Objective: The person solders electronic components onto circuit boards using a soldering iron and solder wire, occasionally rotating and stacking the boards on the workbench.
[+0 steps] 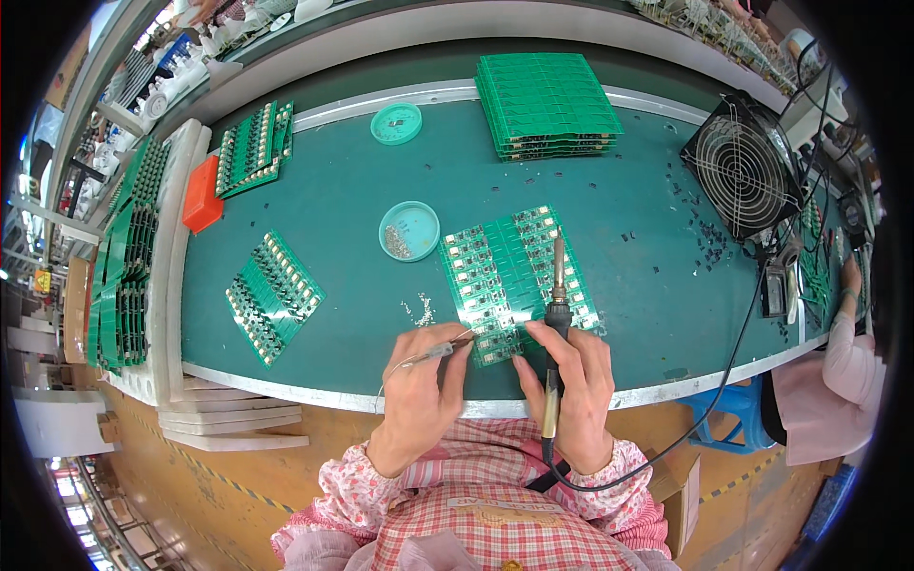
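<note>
My left hand (422, 385) is closed around a slim pale tube (428, 354) with thin solder wire trailing from it, its front end over the near left part of a green circuit board (509, 262). That board lies flat, with rows of white and black components along both sides. In my right hand (579, 385) sits a soldering iron (557, 324), its metal tip pointing away from me above the board's right side. The right thumb and forefinger reach the board's near edge. A turquoise dish (410, 229) of small silvery parts stands left of the board, with loose white bits (419, 310) nearer me.
Another circuit board (274, 297) lies left, near a red box (202, 194) and more boards (254, 147). A tall board stack (547, 100) and second dish (396, 123) stand behind. At right are a fan (741, 169), black chips (709, 243), the iron's cord (705, 409) and another person's sleeve (850, 352).
</note>
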The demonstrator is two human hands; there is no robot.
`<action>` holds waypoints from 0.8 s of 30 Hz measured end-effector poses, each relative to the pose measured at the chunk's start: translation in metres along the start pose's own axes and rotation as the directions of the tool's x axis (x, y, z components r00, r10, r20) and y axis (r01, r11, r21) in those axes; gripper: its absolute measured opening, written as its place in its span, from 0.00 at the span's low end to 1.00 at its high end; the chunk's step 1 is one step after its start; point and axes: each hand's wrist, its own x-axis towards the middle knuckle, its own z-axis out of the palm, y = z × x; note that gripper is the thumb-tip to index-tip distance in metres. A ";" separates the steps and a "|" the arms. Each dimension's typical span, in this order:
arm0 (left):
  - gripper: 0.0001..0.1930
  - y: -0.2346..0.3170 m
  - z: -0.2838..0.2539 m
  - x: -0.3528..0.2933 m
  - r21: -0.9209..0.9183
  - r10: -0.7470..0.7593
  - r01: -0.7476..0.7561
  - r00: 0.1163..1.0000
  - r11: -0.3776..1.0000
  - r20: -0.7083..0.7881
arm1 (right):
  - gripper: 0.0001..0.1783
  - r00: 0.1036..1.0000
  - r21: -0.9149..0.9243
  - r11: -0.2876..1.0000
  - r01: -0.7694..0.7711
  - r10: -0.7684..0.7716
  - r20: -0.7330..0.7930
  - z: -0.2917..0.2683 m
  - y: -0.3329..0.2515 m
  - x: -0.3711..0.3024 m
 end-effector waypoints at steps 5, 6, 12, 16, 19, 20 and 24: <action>0.08 -0.003 0.002 0.000 0.027 0.024 -0.025 1.000 0.999 0.005 | 0.31 1.000 0.001 1.000 -0.008 0.008 0.004 0.000 0.000 0.000; 0.10 -0.003 0.002 0.000 0.027 0.033 -0.033 0.999 0.999 -0.001 | 0.31 1.000 0.001 1.000 -0.005 0.005 -0.001 -0.001 0.000 0.000; 0.11 -0.001 0.001 0.001 0.026 0.047 -0.047 0.999 0.999 0.000 | 0.30 1.000 0.009 1.000 -0.010 0.010 0.002 -0.001 0.000 0.002; 0.11 -0.001 0.002 0.001 0.048 0.070 -0.071 0.997 0.996 0.014 | 0.30 1.000 0.019 1.000 -0.020 0.020 0.005 0.000 0.000 0.001; 0.14 -0.002 0.004 0.001 0.050 0.081 -0.080 0.997 0.996 -0.014 | 0.30 1.000 0.017 1.000 -0.016 0.016 0.006 -0.001 0.000 0.001; 0.14 -0.002 0.004 0.001 0.049 0.081 -0.080 0.997 0.996 -0.014 | 0.30 1.000 0.017 1.000 -0.017 0.017 0.009 -0.001 0.000 0.001; 0.13 -0.001 0.002 0.000 0.066 0.091 -0.092 0.996 0.994 0.018 | 0.30 1.000 0.010 1.000 -0.020 0.020 0.015 -0.001 -0.001 0.001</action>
